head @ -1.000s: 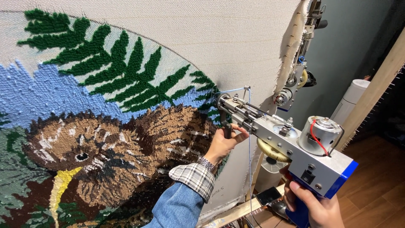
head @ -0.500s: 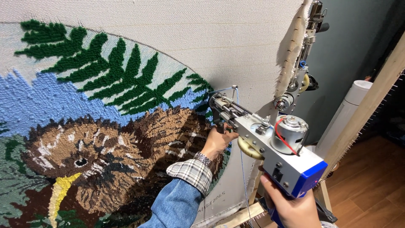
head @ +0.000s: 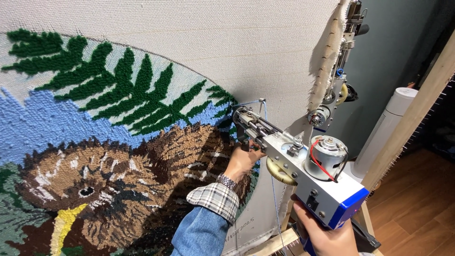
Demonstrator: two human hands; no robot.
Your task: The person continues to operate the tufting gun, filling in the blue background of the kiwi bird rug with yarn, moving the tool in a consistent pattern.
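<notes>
My right hand (head: 327,234), at the lower right edge of the head view, has its fingers curled fully around the blue grip of the tufting gun (head: 303,168); the grip itself is mostly hidden inside my fist; the hand is partly cut off by the frame. The gun runs up and to the left from that grip; its silver body carries a cylindrical motor (head: 327,154) with a red wire, and a pale yellow gear (head: 279,171) shows on its underside. My left hand (head: 242,161) is wrapped shut around the front handle below the gun's nose; the wrist bears a metal watch, a plaid cuff and a denim sleeve (head: 201,232). The needle end (head: 244,116) lies against the stretched cloth (head: 189,33), at the right margin of the tufted picture; whether the needle has pierced the cloth I cannot tell. A blue yarn (head: 271,189) passes through the eyelet at the nose and hangs down beside the gear. On the cloth: dark green fern fronds (head: 128,95) above, a blue field (head: 42,128) at left, a brown furry animal (head: 118,175) with a yellow beak below. A second tufting gun (head: 339,85) hangs at the frayed right edge of the cloth; a white tower fan (head: 386,130) stands behind a wooden frame post (head: 417,111).
</notes>
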